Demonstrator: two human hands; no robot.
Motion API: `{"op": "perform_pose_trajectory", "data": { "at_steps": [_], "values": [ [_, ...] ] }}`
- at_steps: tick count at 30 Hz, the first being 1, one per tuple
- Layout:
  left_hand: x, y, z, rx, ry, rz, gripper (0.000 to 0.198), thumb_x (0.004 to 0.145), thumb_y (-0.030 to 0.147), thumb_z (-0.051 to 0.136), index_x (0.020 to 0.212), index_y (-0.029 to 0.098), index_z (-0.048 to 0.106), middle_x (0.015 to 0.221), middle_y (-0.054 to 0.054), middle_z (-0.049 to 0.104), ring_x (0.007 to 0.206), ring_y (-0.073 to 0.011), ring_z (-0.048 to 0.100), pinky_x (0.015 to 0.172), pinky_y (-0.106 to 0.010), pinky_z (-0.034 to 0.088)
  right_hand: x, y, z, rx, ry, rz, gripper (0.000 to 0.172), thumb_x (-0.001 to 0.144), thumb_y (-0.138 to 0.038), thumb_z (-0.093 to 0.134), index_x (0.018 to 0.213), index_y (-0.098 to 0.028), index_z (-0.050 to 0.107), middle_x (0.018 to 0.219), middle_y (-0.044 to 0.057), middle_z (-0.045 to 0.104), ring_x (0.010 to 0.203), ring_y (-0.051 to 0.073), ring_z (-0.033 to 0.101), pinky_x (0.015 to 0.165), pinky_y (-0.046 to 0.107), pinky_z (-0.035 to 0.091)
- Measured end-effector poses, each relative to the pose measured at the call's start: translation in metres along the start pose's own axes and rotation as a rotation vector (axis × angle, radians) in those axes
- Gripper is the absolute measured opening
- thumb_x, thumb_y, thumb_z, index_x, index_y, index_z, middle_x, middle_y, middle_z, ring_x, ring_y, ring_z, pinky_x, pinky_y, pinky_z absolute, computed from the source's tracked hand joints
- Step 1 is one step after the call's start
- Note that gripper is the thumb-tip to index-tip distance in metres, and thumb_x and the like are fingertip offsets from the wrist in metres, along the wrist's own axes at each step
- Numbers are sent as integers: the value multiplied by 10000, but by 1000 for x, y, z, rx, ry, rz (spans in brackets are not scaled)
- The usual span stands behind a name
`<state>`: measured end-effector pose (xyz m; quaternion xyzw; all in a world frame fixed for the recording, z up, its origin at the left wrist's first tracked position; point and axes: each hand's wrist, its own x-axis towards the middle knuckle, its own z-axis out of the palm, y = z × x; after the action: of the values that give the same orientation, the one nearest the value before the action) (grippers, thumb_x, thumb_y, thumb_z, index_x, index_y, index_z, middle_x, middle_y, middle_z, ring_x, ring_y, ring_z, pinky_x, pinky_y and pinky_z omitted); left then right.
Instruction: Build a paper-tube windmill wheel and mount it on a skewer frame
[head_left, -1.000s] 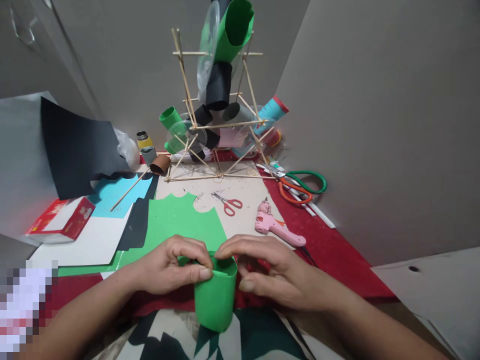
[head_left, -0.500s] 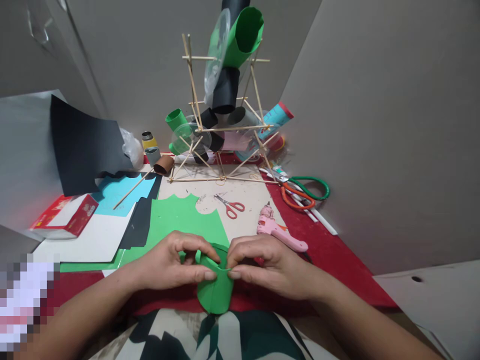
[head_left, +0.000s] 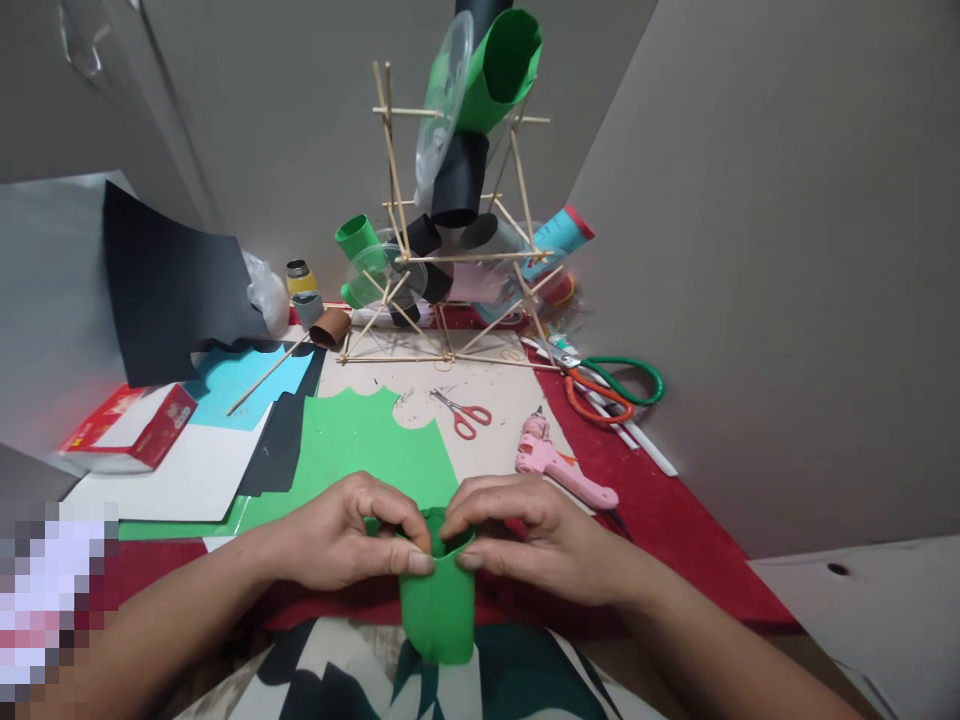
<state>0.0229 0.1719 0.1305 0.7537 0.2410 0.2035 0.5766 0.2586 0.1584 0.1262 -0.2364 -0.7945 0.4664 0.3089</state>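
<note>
Between my two hands is a small green foam-sheet cup [head_left: 439, 615], upright with its open rim towards me, just above my lap. My left hand [head_left: 356, 530] pinches the rim on its left side, thumb outside and fingers inside. On the right side, my right hand [head_left: 536, 535] grips the same rim between thumb and fingers. The fingertips inside the cup are partly hidden. Beyond my hands lies a green sheet [head_left: 367, 440] with scalloped cut edges. A pink glue gun [head_left: 562, 470] rests near my right hand, and small red-handled scissors [head_left: 466, 415] lie farther off.
A frame of thin wooden sticks [head_left: 480, 258] with green and black cups on clear discs stands at the back. Large scissors [head_left: 600, 385] lie at the right. Blue paper [head_left: 240, 400], a red box [head_left: 131, 430] and a black sheet [head_left: 172, 290] are at the left.
The cup is lower and turned more upright, its rim now spread wider between my hands. My left fingers have shifted slightly along the rim. Things on the table have stayed put.
</note>
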Motion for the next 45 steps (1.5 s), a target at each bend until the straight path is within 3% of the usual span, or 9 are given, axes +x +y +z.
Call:
{"op": "perform_pose_trajectory", "data": {
  "at_steps": [6, 9, 22, 27, 32, 35, 37, 40, 45],
  "values": [
    [1, -3, -5, 19, 96, -63, 223, 781, 303, 757, 944, 151, 756, 713, 2, 653, 630, -93, 512, 597, -196, 401, -3, 2, -3, -12, 48, 35, 130, 900, -203, 647, 820, -130, 719, 739, 47, 663, 671, 135, 603, 620, 230, 451],
    [1, -4, -6, 26, 123, -61, 195, 793, 304, 745, 915, 152, 746, 701, 15, 639, 630, -84, 498, 594, -184, 393, -4, 4, -2, 5, 79, 38, 130, 898, -212, 651, 811, -138, 713, 744, 43, 660, 670, 135, 597, 622, 231, 451],
    [1, -1, -7, -75, -37, 69, 140, 856, 247, 679, 842, 125, 745, 737, -38, 666, 672, -111, 562, 658, -226, 440, -1, 6, 1, 99, 29, -15, 128, 873, -268, 705, 901, -149, 743, 841, 78, 713, 761, 153, 655, 688, 252, 503],
    [2, -3, -7, -17, 91, 107, 169, 872, 289, 666, 931, 159, 757, 943, -92, 715, 825, -159, 635, 736, -264, 481, -2, 3, 0, 33, 68, -3, 162, 897, -271, 670, 789, -157, 710, 745, 52, 680, 676, 139, 620, 632, 244, 479],
    [1, -2, 1, 140, 229, 145, 286, 819, 306, 726, 1082, 195, 708, 1080, -94, 703, 860, -167, 631, 662, -236, 467, -1, -2, 7, -121, 120, 76, 160, 919, -236, 623, 785, -170, 678, 734, 33, 643, 673, 142, 588, 622, 252, 450],
    [0, -1, 3, 131, 175, 147, 135, 877, 271, 655, 929, 162, 717, 922, -76, 706, 838, -164, 631, 746, -265, 477, 0, -6, 9, -149, 87, 54, 111, 916, -211, 623, 843, -166, 693, 773, 38, 661, 695, 142, 602, 637, 249, 457],
    [-1, 0, 0, 82, 151, 113, 143, 888, 268, 636, 850, 149, 705, 849, -64, 688, 784, -154, 615, 744, -274, 473, 0, -9, 6, -151, 76, 24, 80, 902, -198, 643, 948, -168, 701, 854, 53, 686, 764, 154, 628, 688, 257, 479],
    [-3, 1, -8, -34, 102, 73, 147, 869, 276, 656, 826, 139, 689, 853, -72, 677, 780, -158, 598, 744, -288, 467, 1, -11, -3, -155, 84, -4, 192, 878, -197, 685, 1070, -185, 688, 960, 64, 701, 860, 168, 646, 757, 268, 496],
    [-3, -5, -18, -254, -20, -25, 250, 833, 385, 689, 838, 135, 674, 855, -81, 654, 735, -150, 560, 669, -275, 444, 8, -8, -12, -37, -40, -9, 89, 899, -212, 667, 948, -170, 728, 892, 67, 711, 823, 158, 659, 745, 261, 507]
  ]
}}
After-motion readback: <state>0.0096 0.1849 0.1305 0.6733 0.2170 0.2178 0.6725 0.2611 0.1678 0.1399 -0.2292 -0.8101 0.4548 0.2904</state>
